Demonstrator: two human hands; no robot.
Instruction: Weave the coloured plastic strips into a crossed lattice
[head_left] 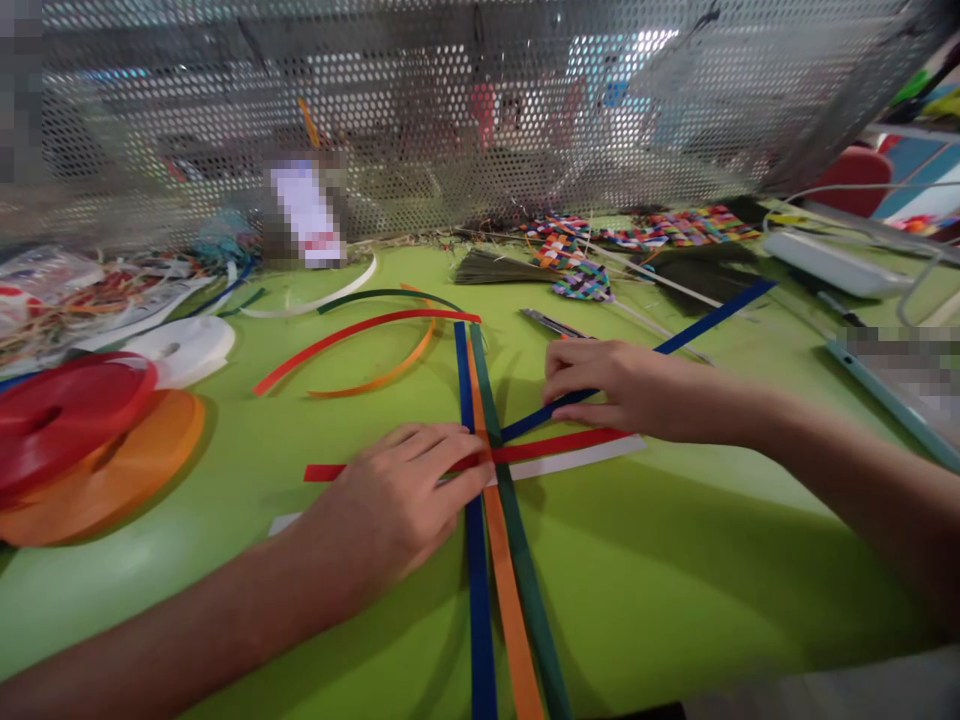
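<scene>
The right hand [611,385] pinched the slanting blue strip [712,318] between thumb and fingers, partway along, its far end jutting up past the wrist. Its near end met the green strip [534,600]; whether over or under, I couldn't tell. The left hand [409,495] lay palm down, fingertips on the crossing; whether it pinched or only pressed was unclear.

There, on the table [675,600], the lengthwise blue strip [478,600], orange strip [510,610] and green strip ran side by side, crossed by the red strip [562,443] and white strip [577,460].

All looked very light, flat and smooth, probably plastic: springy along their length, apt to slide over one another and, I'd judge, to crease if bent sharply. A loose red strip [360,337] bowed beyond. The surest holds seemed a flat pinch near the working end and fingertips spread over the crossing.
</scene>
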